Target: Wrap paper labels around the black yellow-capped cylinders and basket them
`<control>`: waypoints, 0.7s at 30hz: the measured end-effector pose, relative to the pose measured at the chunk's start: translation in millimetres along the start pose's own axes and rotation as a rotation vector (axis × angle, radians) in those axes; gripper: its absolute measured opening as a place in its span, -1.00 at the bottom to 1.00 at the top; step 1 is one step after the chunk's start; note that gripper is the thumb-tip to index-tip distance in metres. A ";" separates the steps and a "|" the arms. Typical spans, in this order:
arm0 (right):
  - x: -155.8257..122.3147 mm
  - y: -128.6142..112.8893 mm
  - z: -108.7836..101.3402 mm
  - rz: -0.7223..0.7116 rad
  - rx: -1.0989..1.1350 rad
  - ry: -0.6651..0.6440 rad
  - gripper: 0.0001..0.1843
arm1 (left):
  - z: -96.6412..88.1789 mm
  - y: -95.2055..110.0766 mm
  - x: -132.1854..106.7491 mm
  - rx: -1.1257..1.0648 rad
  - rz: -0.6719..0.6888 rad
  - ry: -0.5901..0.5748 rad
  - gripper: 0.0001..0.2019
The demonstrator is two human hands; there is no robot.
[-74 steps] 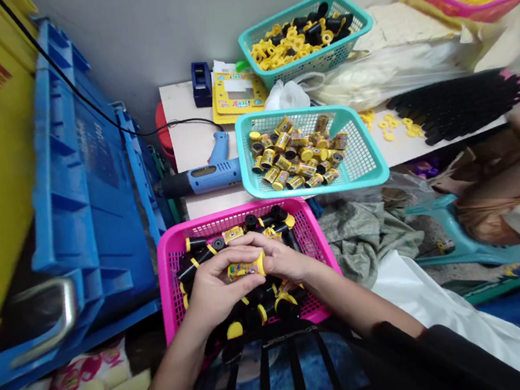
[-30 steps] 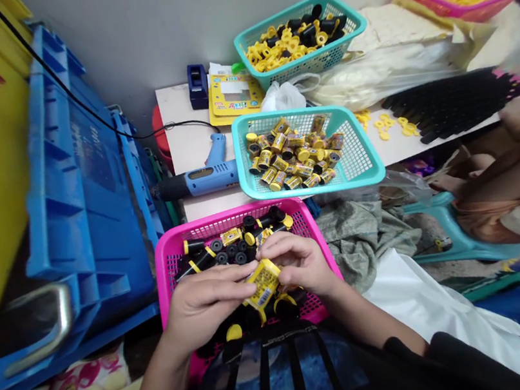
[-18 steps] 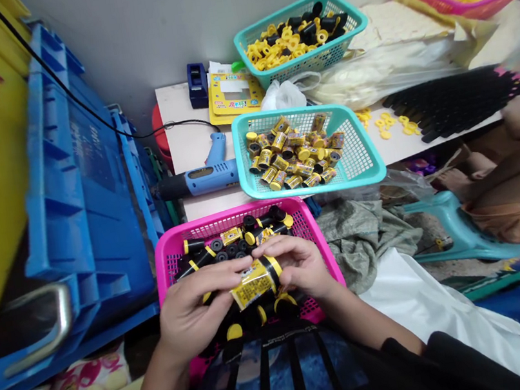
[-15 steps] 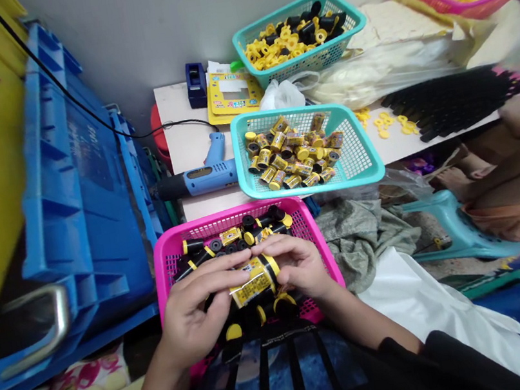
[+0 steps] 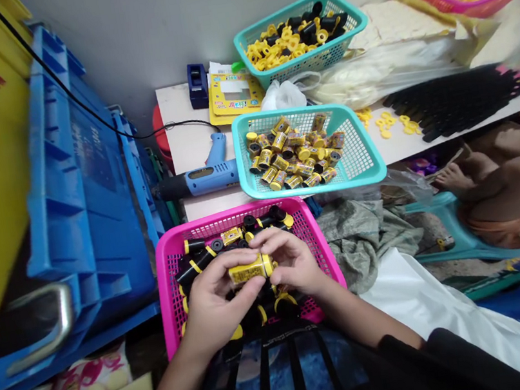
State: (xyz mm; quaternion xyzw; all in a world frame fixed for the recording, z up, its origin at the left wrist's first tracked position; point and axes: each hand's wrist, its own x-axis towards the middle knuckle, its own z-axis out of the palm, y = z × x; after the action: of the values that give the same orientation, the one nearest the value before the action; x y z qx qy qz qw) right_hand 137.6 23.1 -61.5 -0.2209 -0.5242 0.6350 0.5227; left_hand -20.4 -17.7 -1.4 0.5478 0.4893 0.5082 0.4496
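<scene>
My left hand (image 5: pixel 214 299) and my right hand (image 5: pixel 289 262) meet over a pink basket (image 5: pixel 168 280) on my lap. Together they grip one small cylinder (image 5: pixel 249 269) wrapped in a yellow label, fingers closed round it from both sides. Under my hands the pink basket holds several black cylinders with yellow ends (image 5: pixel 196 260). Just beyond, on the table edge, a teal basket (image 5: pixel 363 163) holds several yellow-labelled cylinders (image 5: pixel 290 154).
A blue heat gun (image 5: pixel 203 177) lies left of the teal basket. A second teal basket (image 5: pixel 352 25) of yellow and black parts sits farther back. Blue crates (image 5: pixel 77 183) stand at the left. Black tubes (image 5: pixel 456 100) lie at the right, and another person's legs (image 5: pixel 507 184) are nearby.
The yellow label hung loose and slanted around the black cylinder; it now lies wrapped snug round it, and my hands have drawn closer and slightly up over the pink basket.
</scene>
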 end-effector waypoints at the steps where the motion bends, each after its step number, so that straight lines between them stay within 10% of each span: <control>1: 0.8 -0.7 0.7 0.040 0.050 -0.003 -0.65 | 1.4 0.6 0.9 -0.027 -0.029 -0.002 -0.81; 8: 4.5 -11.2 15.2 0.409 0.354 -0.056 -0.35 | 5.3 -1.5 5.9 -0.123 -0.138 -0.041 -0.74; 16: 1.5 1.1 6.0 0.336 0.249 -0.128 -0.41 | 1.5 -7.9 4.8 -0.042 -0.172 -0.054 -0.76; 21: 2.4 -12.3 -0.6 0.226 -0.076 -0.059 -0.48 | -1.8 -12.8 16.3 0.250 0.153 -0.062 -0.82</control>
State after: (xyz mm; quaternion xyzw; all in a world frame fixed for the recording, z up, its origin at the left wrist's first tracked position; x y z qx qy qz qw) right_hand 142.6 24.3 -50.1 -0.2795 -0.5347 0.6758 0.4234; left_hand -23.1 0.0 -12.0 0.6507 0.4916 0.4589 0.3526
